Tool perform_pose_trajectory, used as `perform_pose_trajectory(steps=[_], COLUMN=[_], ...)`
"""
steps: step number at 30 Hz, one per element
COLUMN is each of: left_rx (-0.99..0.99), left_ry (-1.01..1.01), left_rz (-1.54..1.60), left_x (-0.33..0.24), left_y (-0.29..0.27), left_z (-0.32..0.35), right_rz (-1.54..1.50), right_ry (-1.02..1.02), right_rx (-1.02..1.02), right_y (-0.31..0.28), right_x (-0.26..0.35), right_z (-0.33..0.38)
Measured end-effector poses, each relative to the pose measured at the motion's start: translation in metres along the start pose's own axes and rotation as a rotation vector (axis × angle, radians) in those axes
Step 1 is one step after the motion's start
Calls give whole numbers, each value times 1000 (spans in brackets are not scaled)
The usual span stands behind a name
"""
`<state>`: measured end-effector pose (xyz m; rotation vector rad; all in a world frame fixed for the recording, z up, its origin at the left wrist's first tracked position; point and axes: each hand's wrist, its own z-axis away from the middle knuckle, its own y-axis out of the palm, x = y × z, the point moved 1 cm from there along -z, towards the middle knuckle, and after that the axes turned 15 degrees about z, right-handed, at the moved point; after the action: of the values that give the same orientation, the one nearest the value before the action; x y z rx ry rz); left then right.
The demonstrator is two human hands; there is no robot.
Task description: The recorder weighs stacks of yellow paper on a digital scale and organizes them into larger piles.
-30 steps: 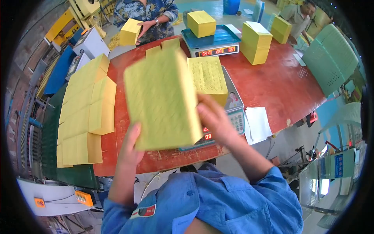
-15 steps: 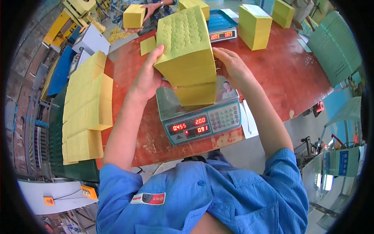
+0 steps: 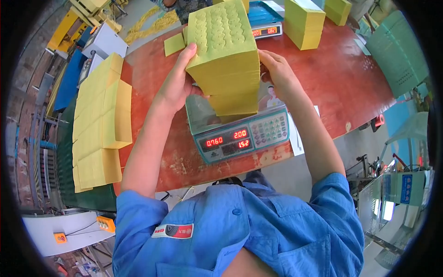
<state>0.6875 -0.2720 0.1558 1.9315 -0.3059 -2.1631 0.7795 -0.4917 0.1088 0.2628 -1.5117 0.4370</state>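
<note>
A tall stack of yellow paper (image 3: 226, 69), its top embossed with rows of scalloped marks, stands over the pan of a teal digital scale (image 3: 244, 136). My left hand (image 3: 181, 81) grips its left side, with the thumb up by the top edge. On the opposite side my right hand (image 3: 279, 74) is closed against the paper, its fingertips partly hidden. More yellow paper (image 3: 235, 104) shows underneath, resting on the pan. Red digits glow on the scale's display.
Several yellow paper blocks (image 3: 101, 120) line the table's left side. Small flat yellow pieces (image 3: 174, 45) lie beyond my left hand. Farther back are a second scale (image 3: 266, 30) and yellow blocks (image 3: 304, 23). A person (image 3: 184, 7) is at the far edge of the red table (image 3: 323, 87).
The held paper stack has come down onto the paper below and sits straighter. The scale's digits have changed. The other person's yellow block has left the view.
</note>
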Motion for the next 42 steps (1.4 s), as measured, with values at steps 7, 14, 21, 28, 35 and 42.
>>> perform_pose_trajectory(steps=[7,14,21,28,35,42], left_rx=[-119,-221,-265,-284,-429,-400], left_ry=[74,254,274,406,526,493], left_rz=[-158,-235,323,450,569,450], left_x=[3,36,105,108,113,99], left_y=[-1,-44,-11,-9,-15,0], left_z=[0,-9,-24,-41,-48,-32], right_rz=[-14,103,-454,-278,-340,-150], right_ry=[-43,-165,-11,-20,-114,-237], right_rx=[-12,-148,-147,-19,76,139], right_y=[4,12,44,42,48,38], right_x=[-10,-24,-20,-43,-43,-58], right_z=[-1,-4,12,-44,-54,-19])
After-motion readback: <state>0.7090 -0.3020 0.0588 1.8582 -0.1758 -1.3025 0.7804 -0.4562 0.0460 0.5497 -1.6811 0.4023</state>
